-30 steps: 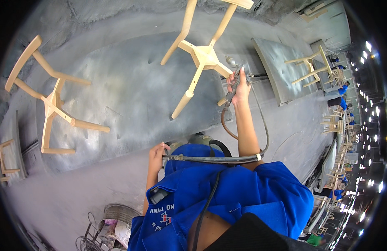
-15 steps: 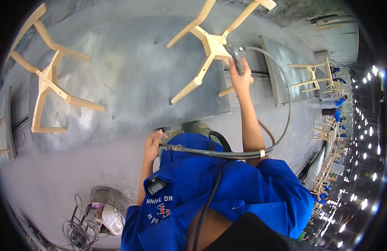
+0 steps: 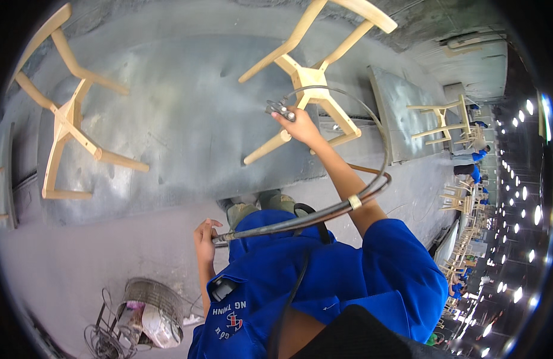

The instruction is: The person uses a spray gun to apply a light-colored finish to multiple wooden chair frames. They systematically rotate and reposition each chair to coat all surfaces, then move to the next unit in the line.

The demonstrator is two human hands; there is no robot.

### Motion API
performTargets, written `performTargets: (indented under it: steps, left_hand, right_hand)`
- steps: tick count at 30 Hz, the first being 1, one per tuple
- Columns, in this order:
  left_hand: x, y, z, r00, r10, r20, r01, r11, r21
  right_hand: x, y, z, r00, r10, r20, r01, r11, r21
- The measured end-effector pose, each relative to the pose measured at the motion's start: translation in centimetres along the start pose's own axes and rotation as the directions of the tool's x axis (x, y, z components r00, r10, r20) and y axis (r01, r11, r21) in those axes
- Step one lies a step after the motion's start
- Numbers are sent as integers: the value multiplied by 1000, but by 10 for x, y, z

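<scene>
Spray gun (image 3: 280, 110) just left of the middle of the pale chair frame (image 3: 310, 76), right hand (image 3: 300, 126) wrapped round it; judged rigid, moderately heavy, best gripped full-fist. Left hand (image 3: 204, 236), well apart from the frame, curls beside the hose (image 3: 276, 227), likely springy; grip cannot be told.

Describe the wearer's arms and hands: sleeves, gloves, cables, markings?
Left hand and right hand: bare, no gloves visible. Forearms bare too. Right sleeve: plain bright blue, short, loose. Dark hoses with a pale band cross the right forearm. No markings visible on either forearm.
</scene>
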State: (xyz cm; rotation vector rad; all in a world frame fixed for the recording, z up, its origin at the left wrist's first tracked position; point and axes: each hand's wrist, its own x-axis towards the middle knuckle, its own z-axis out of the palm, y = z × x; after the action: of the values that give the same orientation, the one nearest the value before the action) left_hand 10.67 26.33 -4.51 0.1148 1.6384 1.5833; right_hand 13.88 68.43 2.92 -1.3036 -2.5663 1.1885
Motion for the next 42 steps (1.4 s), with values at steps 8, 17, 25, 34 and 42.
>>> performTargets:
  steps: [8,17,25,34,42]
  left_hand:
    - [66,23,26,983,10,183,-1,999,-52]
    - [90,8,33,959,-36,282,86,982,-167]
    - [68,-9,-19,998,-55,36,61,971,-230]
    - [65,19,33,981,37,190,-17,994,-108]
    - [51,55,41,978,-9,207,18,999,-39]
  right_hand:
    - [-51,-136,-150,612,-624,-486,369,769,-523]
    - [0,-235,-164,466,-814,-348,154,461,-874]
    - [-1,-212,-107,812,-529,-248,303,744,-595]
    - [-10,-150,-201,658,-259,-707,451,887,95]
    - [-44,-57,-278,519,122,-846,336,881,334]
